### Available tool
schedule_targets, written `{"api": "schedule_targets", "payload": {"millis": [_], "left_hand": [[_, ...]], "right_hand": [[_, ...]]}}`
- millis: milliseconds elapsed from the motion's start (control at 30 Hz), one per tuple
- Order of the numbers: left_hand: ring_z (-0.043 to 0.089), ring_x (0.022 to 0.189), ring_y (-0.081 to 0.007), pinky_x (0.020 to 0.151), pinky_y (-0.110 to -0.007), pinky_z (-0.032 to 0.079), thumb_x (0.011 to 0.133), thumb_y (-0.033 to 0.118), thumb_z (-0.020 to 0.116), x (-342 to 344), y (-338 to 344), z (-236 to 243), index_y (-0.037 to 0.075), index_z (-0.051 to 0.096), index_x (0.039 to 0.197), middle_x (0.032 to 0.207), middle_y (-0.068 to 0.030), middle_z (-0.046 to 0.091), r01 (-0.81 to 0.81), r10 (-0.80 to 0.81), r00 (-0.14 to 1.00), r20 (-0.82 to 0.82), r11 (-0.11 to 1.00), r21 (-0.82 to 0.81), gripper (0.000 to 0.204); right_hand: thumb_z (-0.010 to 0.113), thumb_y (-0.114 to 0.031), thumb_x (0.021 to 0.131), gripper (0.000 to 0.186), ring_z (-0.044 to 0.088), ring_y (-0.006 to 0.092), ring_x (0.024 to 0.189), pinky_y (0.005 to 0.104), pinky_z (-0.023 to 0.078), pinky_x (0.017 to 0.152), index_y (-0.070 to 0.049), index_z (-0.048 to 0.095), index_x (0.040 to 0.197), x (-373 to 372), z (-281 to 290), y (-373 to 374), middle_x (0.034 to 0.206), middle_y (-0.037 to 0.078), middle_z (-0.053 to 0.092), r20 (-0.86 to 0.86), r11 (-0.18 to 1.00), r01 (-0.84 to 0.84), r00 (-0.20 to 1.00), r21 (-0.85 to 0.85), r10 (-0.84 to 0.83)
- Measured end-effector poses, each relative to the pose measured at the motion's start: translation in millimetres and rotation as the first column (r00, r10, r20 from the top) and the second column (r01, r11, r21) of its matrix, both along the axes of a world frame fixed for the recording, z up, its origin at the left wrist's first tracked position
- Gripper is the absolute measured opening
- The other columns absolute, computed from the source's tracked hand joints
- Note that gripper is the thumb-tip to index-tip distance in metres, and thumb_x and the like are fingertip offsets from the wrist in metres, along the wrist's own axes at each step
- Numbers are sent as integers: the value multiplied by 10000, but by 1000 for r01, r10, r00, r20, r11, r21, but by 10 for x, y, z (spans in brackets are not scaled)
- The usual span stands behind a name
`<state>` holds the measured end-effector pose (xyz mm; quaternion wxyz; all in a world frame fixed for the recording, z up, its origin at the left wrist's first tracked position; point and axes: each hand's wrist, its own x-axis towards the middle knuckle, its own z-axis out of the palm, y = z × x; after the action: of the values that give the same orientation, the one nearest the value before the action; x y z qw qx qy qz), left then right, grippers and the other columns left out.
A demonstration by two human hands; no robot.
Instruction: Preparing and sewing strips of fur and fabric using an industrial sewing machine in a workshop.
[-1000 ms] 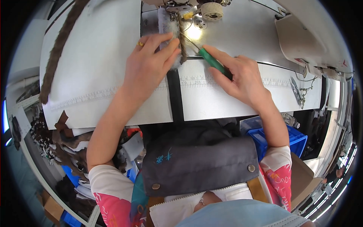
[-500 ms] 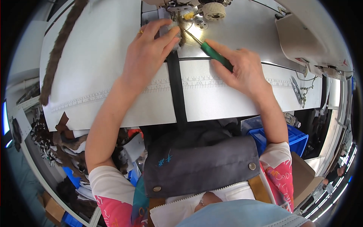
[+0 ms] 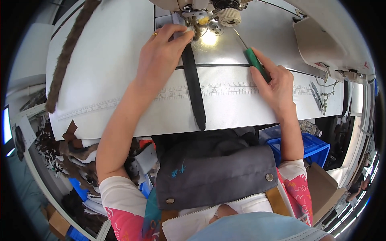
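My left hand (image 3: 161, 58) is closed with thumb and fingertips on a short fur piece (image 3: 196, 34), brown and pale, at the foot of the sewing machine (image 3: 192, 10); the fingers partly hide it. A dark band (image 3: 195, 96) runs from beneath that hand across the white measuring board (image 3: 217, 108) to its front edge. My right hand (image 3: 273, 80) grips a green-handled awl (image 3: 254, 58), its thin metal tip raised toward the machine's round knob, right of the fur.
A long brown fur strip (image 3: 70, 48) lies on the board's left. Metal snips (image 3: 317, 96) lie at the right. Below are heaped fur scraps (image 3: 76, 152), a blue crate (image 3: 313, 144) and a cardboard box (image 3: 321, 193). A person (image 3: 362, 186) shows at the far right edge.
The fur piece has moved away from me under the machine, my left hand following upward. My right hand has drawn rightward with the awl, its tip now away from the fur.
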<state>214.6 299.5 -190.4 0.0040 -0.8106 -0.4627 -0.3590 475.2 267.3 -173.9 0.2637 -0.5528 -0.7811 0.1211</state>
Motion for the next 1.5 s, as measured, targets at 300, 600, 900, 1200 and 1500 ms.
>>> {"api": "schedule_targets", "payload": {"millis": [300, 600, 900, 1200, 1500], "left_hand": [[557, 730, -67, 667, -224, 470, 835, 21, 563, -181, 70, -18, -2, 657, 941, 838, -34, 646, 68, 367, 655, 661, 842, -535, 144], [600, 937, -260, 942, -372, 389, 827, 191, 610, -421, 1022, -52, 18, 673, 893, 976, -148, 642, -120, 239, 906, 350, 937, -328, 195], [502, 1073, -336, 886, -425, 374, 726, 224, 623, 0, 1388, -494, 82, 609, 996, 1095, -138, 592, -97, 180, 898, 402, 971, -219, 305], [559, 876, -368, 731, -464, 407, 746, 216, 589, 6, 2060, -571, 53, 572, 883, 878, -159, 591, -112, 100, 965, 243, 993, 40, 214], [599, 860, -308, 702, -403, 512, 808, 84, 497, -185, 2282, 332, 47, 492, 860, 888, -137, 572, -388, 360, 920, 156, 895, 222, 65]], "right_hand": [[616, -161, 800, 290, 578, 303, 632, 372, 453, 560, -105, 645, 1083, 334, 114, 39, 773, 137, 541, 153, 972, 188, 966, 145, -209], [629, -92, 738, 280, 508, 286, 748, 387, 419, 674, -48, 661, 1012, 417, -11, 143, 789, 124, 497, 52, 950, 160, 982, 267, -180], [626, -87, 745, 242, 494, 298, 804, 398, 393, 731, -5, 639, 972, 457, -61, 186, 825, 126, 507, 39, 951, 88, 994, 297, -105], [612, -88, 770, 227, 494, 301, 816, 392, 396, 750, -4, 637, 979, 418, -38, 201, 836, 131, 510, 64, 956, 110, 989, 273, -132], [611, -91, 771, 226, 495, 298, 819, 393, 394, 749, -2, 637, 978, 429, -45, 222, 838, 129, 512, 48, 960, 99, 992, 261, -115]]}}
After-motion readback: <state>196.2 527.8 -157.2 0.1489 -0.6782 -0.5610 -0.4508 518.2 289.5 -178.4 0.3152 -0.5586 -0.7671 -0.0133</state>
